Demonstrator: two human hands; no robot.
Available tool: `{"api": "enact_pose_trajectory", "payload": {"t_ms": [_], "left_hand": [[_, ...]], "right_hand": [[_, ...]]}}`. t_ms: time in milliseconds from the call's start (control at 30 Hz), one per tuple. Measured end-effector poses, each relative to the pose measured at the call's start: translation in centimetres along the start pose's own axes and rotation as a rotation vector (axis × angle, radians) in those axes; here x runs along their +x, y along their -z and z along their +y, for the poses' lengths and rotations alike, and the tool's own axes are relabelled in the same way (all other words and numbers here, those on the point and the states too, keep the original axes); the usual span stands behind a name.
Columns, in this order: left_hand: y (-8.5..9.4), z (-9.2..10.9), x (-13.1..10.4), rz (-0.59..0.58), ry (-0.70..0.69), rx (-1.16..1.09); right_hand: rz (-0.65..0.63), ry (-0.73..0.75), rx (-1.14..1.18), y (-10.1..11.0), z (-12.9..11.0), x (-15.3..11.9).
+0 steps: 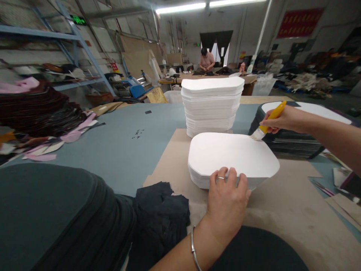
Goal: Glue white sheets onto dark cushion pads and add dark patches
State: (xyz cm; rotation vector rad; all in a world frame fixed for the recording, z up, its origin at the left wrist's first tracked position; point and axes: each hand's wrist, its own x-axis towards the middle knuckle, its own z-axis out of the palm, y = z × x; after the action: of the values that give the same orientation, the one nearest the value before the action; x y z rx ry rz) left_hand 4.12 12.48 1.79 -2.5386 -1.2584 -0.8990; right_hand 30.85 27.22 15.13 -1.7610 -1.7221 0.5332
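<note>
A low stack of white rounded sheets (pixel 231 152) lies on brown board (pixel 166 162). My left hand (pixel 228 199) rests against its near edge, with the fingertips bent over the top sheet. Above the stack's far right corner, my right hand (pixel 278 118) is closed round a brush (pixel 275 112) with a yellow handle. The pale bristles touch the top sheet near its far edge. Right behind this stack stands a taller white stack (pixel 212 107).
Dark oval pieces are piled at the near left (pixel 47 210), with crumpled dark cloth (pixel 162 210) beside them. Another dark pile (pixel 293 143) stands at the right, under my right forearm. Scissors (pixel 323 187) lie at the right edge. A person (pixel 207 60) works at a far table.
</note>
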Motion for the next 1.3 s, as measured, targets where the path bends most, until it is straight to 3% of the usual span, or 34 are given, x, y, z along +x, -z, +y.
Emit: {"api": "enact_pose_trajectory", "payload": {"t_ms": [100, 233, 367, 467, 533, 633, 700, 800, 967, 1067, 1167, 1300], "left_hand": [[0.4, 0.3, 0.1, -0.045, -0.006, 0.016], [2.1, 0.0, 1.4, -0.210, 0.004, 0.022], [4.1, -4.2, 6.0, -0.417, 0.065, -0.316], [4.5, -8.8, 10.0, -0.515, 0.274, -0.658], [4.4, -10.9, 11.6, -0.593, 0.339, -0.717], [4.0, -12.1, 12.1, -0.624, 0.321, -0.671], [4.0, -11.9, 11.8, -0.630, 0.301, -0.651], [4.0, -10.9, 11.4, -0.641, 0.218, -0.510], [4.2, -8.5, 11.2, -0.649, 0.054, -0.236], [4.1, -7.3, 11.1, -0.668, -0.036, -0.023], [3.9, -6.7, 11.0, -0.670, -0.072, 0.026], [4.0, -6.6, 11.2, -0.688, -0.089, 0.069]], "right_hand": [[0.014, -0.040, -0.175, -0.1, 0.3, -3.1], [0.053, -0.054, -0.352, -0.3, -1.1, -8.7], [-0.015, 0.049, -0.353, -1.1, -4.3, -13.0], [-0.100, 0.275, -0.120, -4.0, -7.5, -13.8], [-0.176, 0.434, 0.067, -6.8, -9.4, -13.3], [-0.299, 0.552, 0.227, -10.3, -10.8, -12.0], [-0.353, 0.518, 0.237, -10.8, -10.2, -11.4], [-0.413, 0.369, 0.163, -8.0, -6.7, -11.1], [-0.434, 0.087, 0.058, 1.5, 1.8, -11.4], [-0.388, 0.003, 0.039, 5.5, 4.8, -10.5], [-0.230, 0.004, 0.015, 6.1, 4.9, -8.3], [-0.010, 0.003, 0.021, 3.3, 3.2, -5.7]]}}
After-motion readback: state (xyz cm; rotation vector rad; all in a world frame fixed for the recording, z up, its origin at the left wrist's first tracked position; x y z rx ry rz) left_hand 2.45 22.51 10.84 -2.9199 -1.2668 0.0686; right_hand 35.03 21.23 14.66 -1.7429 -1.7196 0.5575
